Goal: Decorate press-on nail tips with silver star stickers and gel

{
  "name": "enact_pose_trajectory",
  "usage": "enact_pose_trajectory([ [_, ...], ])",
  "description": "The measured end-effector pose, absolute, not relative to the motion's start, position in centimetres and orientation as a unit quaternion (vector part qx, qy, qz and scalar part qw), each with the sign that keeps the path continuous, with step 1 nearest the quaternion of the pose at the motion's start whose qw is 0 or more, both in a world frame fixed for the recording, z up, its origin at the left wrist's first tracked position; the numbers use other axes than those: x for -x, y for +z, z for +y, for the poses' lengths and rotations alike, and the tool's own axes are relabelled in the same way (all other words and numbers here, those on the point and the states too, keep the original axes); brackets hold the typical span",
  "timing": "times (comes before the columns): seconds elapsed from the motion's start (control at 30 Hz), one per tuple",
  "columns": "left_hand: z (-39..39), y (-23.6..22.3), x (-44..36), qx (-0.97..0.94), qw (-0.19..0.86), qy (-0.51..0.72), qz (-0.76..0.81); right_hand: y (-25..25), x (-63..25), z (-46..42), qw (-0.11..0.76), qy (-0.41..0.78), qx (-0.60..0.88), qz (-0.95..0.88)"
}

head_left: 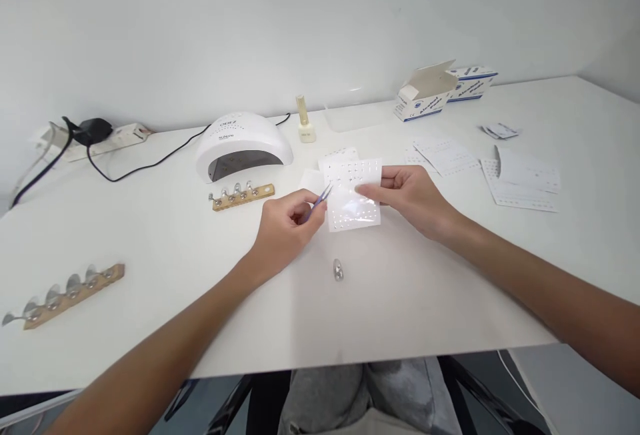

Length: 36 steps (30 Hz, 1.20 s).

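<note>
Tweezers (319, 201) are poking out of the left hand (293, 225), its fingers closing snugly around them, with the tips pointing at the left side of a white sheet (353, 211) dotted with shiny bits; can't tell if they're touching. The right hand (415, 198) is pinching the sheet's right edge, thumb on top. Looks like the person is going after one dot, so the next move is probably calling for a steady sheet and a gentle squeeze. A silvery nail tip (339, 270) is lying on the table (430, 301) just below. Loose sheets (343, 153) are crowding in behind, and glare is maybe making aiming trickier. A wooden stand (245, 199), lamp (245, 135) and bottle (307, 132) are sitting clear of the work.
</note>
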<state>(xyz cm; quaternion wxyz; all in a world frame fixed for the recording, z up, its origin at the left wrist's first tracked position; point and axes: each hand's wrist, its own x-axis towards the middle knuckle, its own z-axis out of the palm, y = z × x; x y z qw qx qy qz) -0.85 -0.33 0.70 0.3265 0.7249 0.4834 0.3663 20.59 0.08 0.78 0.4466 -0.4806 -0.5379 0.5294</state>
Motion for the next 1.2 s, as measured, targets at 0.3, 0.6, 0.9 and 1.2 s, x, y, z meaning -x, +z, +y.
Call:
enact_pose_trajectory([
  [0.3, 0.0, 0.0, 1.0, -0.747, 0.257, 0.363, 0.493, -0.7, -20.3, 0.1, 0.427, 0.559, 0.526, -0.478],
  [0.6, -0.7, -1.1, 0.3, -0.816, 0.209, 0.309, 0.441, -0.5, -19.8, -0.7, 0.392, 0.61, 0.511, -0.463],
  [0.9, -0.6, -1.4, 0.3, -0.825, 0.185, 0.295, 0.444, -0.6, -19.9, -0.9, 0.38, 0.598, 0.52, -0.477],
  [1.2, -0.6, -1.4, 0.1, -0.829, 0.178, 0.296, 0.441, -0.6, -19.8, -0.8, 0.376, 0.585, 0.546, -0.468],
])
